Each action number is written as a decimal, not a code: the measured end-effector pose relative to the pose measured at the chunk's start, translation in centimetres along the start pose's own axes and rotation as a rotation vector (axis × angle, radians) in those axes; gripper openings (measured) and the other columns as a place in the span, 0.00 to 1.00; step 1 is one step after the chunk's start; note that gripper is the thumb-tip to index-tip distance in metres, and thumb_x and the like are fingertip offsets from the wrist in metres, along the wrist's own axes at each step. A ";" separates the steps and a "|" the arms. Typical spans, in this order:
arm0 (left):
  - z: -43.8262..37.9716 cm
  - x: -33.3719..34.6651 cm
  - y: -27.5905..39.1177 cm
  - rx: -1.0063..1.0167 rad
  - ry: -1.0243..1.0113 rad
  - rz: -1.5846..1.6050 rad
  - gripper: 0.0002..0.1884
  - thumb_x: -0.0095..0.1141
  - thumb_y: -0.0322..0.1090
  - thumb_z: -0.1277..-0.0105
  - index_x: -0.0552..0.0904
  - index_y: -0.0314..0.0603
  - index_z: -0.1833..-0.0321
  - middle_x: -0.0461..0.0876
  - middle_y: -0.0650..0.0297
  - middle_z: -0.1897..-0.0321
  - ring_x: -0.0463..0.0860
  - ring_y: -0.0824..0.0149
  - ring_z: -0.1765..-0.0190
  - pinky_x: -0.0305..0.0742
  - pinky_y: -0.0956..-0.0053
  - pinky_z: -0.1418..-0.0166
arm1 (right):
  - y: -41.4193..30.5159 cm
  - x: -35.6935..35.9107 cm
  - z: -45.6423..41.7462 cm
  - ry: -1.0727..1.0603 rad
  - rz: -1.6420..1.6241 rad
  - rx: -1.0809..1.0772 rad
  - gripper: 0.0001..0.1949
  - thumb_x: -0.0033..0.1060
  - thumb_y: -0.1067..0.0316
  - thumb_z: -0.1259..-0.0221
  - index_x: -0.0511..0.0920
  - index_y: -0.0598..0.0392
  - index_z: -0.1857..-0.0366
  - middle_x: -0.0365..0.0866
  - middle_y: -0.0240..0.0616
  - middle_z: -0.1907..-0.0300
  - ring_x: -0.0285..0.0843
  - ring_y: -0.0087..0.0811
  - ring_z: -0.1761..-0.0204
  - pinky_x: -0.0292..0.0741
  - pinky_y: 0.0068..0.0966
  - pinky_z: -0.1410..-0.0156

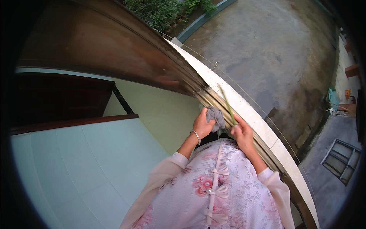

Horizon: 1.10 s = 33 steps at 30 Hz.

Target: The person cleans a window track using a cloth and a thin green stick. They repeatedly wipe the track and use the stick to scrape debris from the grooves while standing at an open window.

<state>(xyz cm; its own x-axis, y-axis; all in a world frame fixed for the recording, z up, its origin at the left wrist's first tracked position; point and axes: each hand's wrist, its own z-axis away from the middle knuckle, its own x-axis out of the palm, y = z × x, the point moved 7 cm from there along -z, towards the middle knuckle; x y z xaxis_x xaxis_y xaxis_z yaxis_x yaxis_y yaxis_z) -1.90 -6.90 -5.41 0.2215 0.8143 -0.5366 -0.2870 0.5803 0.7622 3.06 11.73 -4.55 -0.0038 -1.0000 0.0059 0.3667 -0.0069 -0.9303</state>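
Observation:
A crumpled grey cloth (216,118) is gripped in my left hand (203,123), which wears a silver bangle (196,136) at the wrist. My right hand (243,133) holds a thin green stick (228,106) near its lower end; its far end points up and away, over the window track. Both hands are above the brown metal sliding-window track (218,98), the left on the room side and the right near the outer rails. The fingertips of my right hand are partly turned away from view.
A brown-tinted window pane (108,43) stands at the upper left. Outside the track run a pale tiled ledge (257,120) and a thin wire. Far below lies a concrete yard (257,51) with potted plants (160,14). Light blue tiled wall (85,160) lies to the left.

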 end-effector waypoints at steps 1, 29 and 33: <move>-0.1 0.0 -0.1 -0.005 -0.019 0.015 0.20 0.57 0.31 0.47 0.69 0.39 0.51 0.79 0.48 0.59 0.79 0.49 0.54 0.73 0.62 0.50 | 0.5 -1.1 0.5 0.059 -0.060 0.041 0.19 0.42 0.78 0.37 0.71 0.58 0.41 0.73 0.28 0.76 0.68 0.17 0.76 0.70 0.19 0.68; -0.4 0.0 -0.2 0.004 -0.071 0.005 0.18 0.57 0.29 0.47 0.70 0.38 0.52 0.80 0.53 0.61 0.81 0.59 0.56 0.74 0.67 0.51 | -0.1 0.4 -1.0 -0.098 0.020 0.191 0.18 0.42 0.78 0.38 0.73 0.59 0.44 0.74 0.32 0.78 0.70 0.22 0.77 0.70 0.21 0.69; -0.3 -0.1 0.1 0.025 -0.038 -0.032 0.18 0.57 0.29 0.47 0.70 0.38 0.53 0.80 0.53 0.61 0.81 0.58 0.57 0.74 0.67 0.52 | -4.3 1.0 -2.8 -0.057 0.422 -0.083 0.16 0.45 0.77 0.39 0.74 0.59 0.47 0.76 0.41 0.78 0.75 0.28 0.75 0.74 0.27 0.62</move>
<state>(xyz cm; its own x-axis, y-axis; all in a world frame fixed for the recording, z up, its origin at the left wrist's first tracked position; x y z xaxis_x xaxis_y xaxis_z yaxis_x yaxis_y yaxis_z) -2.26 -6.94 -5.39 0.2652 0.7940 -0.5470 -0.2555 0.6049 0.7542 -1.11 10.71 -1.61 0.1823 -0.9137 -0.3632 0.2495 0.4003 -0.8818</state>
